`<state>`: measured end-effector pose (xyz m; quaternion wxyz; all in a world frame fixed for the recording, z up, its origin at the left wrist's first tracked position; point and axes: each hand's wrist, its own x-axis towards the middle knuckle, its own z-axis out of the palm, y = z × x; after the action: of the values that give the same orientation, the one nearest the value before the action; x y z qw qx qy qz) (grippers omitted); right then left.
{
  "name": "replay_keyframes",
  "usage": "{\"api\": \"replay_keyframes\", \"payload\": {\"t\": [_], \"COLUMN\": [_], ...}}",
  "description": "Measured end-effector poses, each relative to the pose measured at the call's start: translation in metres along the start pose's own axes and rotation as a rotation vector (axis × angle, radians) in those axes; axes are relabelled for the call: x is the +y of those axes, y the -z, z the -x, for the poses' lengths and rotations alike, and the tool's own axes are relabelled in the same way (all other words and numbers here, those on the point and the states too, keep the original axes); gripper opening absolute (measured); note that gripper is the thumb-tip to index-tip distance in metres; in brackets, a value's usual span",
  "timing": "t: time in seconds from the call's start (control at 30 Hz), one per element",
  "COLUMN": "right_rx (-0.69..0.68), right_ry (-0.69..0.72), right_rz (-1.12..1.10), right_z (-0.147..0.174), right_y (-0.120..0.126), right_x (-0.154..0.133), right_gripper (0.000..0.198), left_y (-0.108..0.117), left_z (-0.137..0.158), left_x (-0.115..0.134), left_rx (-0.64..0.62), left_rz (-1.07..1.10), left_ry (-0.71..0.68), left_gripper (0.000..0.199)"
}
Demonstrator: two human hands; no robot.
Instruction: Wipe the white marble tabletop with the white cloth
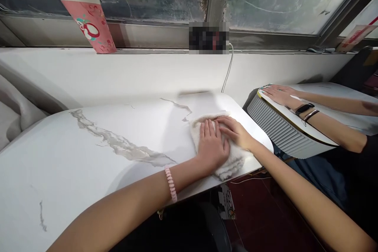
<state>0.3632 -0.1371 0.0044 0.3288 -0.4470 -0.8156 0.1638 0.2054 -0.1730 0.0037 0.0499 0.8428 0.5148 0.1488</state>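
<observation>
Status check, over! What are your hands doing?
Left hand and right hand flat on white cloth. Cloth at table edge. Another person's hands nearby, clear.

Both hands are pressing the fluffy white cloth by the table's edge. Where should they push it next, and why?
Probably leftward: the left hand and right hand press the white fluffy cloth at the right edge of the white marble-patterned table, whose surface stretches left.

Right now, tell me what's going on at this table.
A person presses both hands flat on a white cloth near the right end of a marble-look table: left hand and right hand side by side. Another person's hands rest on the next table. A pink paper cup leans on the window ledge.
</observation>
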Motion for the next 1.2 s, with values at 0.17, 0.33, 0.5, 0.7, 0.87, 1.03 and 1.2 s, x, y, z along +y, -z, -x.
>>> {"api": "replay_keyframes", "payload": {"t": [0.17, 0.33, 0.5, 0.7, 0.87, 1.03, 1.2], "right_rx": [0.055, 0.086, 0.087, 0.071, 0.037, -0.015, -0.014], "right_ry": [-0.038, -0.107, -0.163, -0.184, -0.161, -0.096, -0.061], "right_rz": [0.029, 0.132, 0.176, 0.206, 0.209, 0.193, 0.174], "right_z": [-0.050, -0.102, -0.133, -0.142, -0.144, -0.128, -0.072], "right_y": [-0.002, -0.003, 0.005, 0.022, 0.026, 0.029, 0.046], "right_x": [0.039, 0.080, 0.116, 0.141, 0.147, 0.142, 0.129], "right_gripper": [0.035, 0.037, 0.042, 0.045, 0.046, 0.048, 0.046], "left_y": [0.001, -0.004, -0.012, -0.020, -0.021, -0.022, -0.026], "left_z": [-0.058, -0.119, -0.169, -0.202, -0.201, -0.181, -0.142], "left_x": [-0.023, -0.044, -0.054, -0.048, -0.040, -0.023, 0.020], "left_rx": [-0.009, -0.018, -0.039, -0.029, -0.021, -0.003, 0.015], "left_rz": [0.007, 0.014, 0.021, 0.029, 0.016, 0.003, 0.008], "left_ry": [0.019, 0.034, 0.010, 0.006, 0.055, 0.099, 0.096], "left_gripper": [0.066, 0.062, 0.062, 0.061, 0.061, 0.061, 0.063]}}
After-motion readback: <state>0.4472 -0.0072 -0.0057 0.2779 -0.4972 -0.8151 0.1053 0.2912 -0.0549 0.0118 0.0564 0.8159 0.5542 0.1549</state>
